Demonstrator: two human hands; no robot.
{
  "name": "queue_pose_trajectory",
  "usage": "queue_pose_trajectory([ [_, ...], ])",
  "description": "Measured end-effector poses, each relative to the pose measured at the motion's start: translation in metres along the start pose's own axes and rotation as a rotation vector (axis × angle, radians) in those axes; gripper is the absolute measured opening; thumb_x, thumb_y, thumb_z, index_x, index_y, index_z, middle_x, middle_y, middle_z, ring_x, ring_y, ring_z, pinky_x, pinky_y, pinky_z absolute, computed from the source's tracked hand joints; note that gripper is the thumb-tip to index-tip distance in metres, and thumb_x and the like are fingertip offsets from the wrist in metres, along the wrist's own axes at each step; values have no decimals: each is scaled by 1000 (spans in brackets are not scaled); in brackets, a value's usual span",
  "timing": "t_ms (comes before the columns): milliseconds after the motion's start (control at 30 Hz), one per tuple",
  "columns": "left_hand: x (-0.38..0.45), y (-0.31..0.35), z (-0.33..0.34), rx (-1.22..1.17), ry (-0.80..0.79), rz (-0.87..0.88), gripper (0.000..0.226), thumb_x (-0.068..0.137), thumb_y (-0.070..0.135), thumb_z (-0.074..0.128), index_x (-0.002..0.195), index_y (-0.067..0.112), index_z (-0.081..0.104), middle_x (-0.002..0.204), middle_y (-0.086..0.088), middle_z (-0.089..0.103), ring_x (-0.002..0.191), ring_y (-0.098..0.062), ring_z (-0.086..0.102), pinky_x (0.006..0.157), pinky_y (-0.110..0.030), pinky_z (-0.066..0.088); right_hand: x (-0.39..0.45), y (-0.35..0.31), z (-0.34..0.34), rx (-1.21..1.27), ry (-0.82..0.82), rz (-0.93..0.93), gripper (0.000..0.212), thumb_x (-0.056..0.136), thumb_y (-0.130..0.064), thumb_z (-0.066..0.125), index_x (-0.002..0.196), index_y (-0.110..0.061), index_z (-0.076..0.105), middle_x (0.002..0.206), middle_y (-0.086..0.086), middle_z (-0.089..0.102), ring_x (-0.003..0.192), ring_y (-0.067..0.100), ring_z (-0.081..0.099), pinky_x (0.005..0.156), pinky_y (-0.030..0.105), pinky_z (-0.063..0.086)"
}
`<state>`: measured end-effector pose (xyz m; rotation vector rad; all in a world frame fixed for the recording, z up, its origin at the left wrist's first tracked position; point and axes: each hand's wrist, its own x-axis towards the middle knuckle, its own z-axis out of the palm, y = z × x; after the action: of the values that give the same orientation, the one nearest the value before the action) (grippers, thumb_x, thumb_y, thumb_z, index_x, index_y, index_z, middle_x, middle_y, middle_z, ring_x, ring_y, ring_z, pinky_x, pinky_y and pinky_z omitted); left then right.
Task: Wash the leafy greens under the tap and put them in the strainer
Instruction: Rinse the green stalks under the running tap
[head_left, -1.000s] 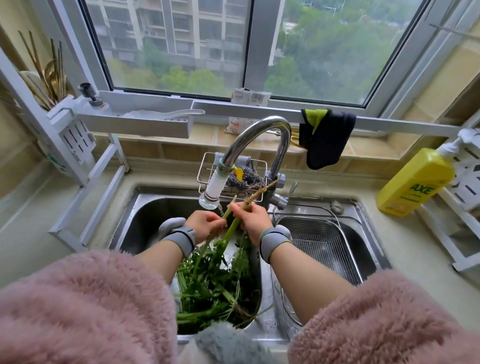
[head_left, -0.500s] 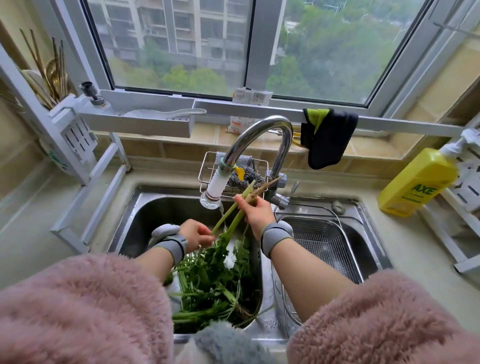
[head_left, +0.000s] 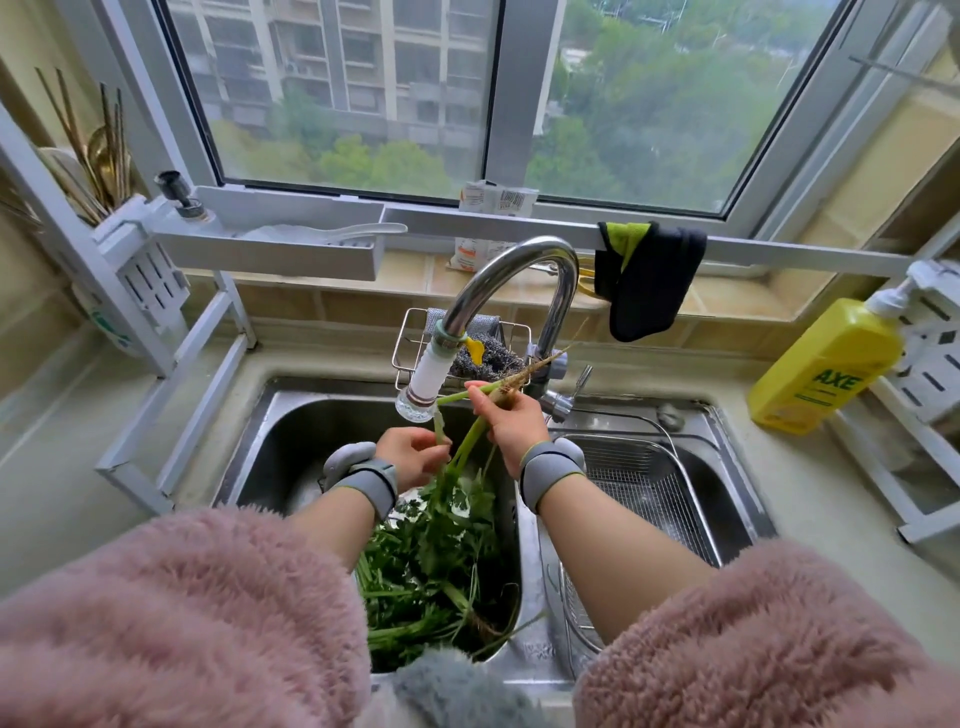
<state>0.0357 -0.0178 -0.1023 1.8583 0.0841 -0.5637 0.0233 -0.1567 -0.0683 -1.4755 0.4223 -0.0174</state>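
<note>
while the right hand (head_left: 511, 423) pinches a bunch of greens (head_left: 470, 439) near its pale root end, holding it just beside the tap's (head_left: 511, 275) white nozzle (head_left: 423, 387) over the left basin of the sink (head_left: 291, 431), the left hand (head_left: 413, 457) curls its fingers round one thin stalk lower down. more leafy greens (head_left: 434, 566) lie heaped against the near edge of that basin, and the wire strainer (head_left: 639, 483) sits in the right basin, with a yellow soap bottle (head_left: 826, 366) at the counter's far right edge.
</note>
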Motion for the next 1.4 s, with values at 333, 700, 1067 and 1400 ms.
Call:
queue_pose_trajectory([
  [333,2,6,11,-365,48,-44,16,91,-1,53,76,0,58,73,-15,63,57,-15,65,57,-22,57,0,-2,-8,48,36,-15,22,89,-16,62,105,-2,67,69,-5,57,62,2,50,54,12,34],
  [700,-9,-3,-1,85,-74,62,7,87,7,63,84,14,61,80,-9,64,78,-21,61,78,-32,53,-11,13,-4,-195,-174,122,6,89,-15,62,88,-9,59,70,1,57,48,3,53,40,9,38],
  [1067,-17,-13,-19,40,-91,-51,24,77,8,74,94,12,57,88,-8,61,71,-17,57,65,-27,48,-11,30,-1,-227,-212,97,16,79,-15,73,77,-13,57,70,0,60,67,15,57,69,30,50],
  [1400,-30,-21,-23,-2,-86,-39,8,78,15,73,82,12,67,63,1,56,56,-11,43,55,-22,37,-22,28,10,-294,-301,27,14,79,-13,73,77,-20,61,73,-4,62,66,7,55,66,21,45],
])
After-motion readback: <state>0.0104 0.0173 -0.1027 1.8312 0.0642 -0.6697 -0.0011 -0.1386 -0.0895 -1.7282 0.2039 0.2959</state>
